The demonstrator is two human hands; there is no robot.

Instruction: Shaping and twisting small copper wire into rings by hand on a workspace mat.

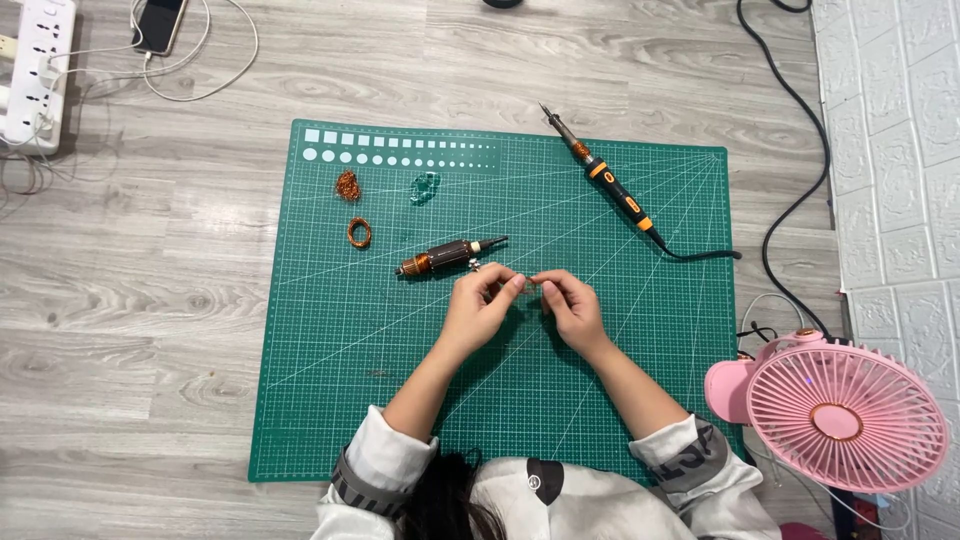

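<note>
Both hands meet over green cutting mat, left hand and right hand pinching something tiny, too small to tell. Motor armature just beyond fingertips; soldering iron upper right; pink fan at mat's edge.

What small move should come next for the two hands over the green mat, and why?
Probably keep both pinches closed and draw the hands slightly apart. The left hand and right hand meet fingertip to fingertip above the cutting mat, seemingly holding something fine between them, too small to identify. The motor rotor lies just beyond the fingers, so lowering them risks nudging it.
</note>
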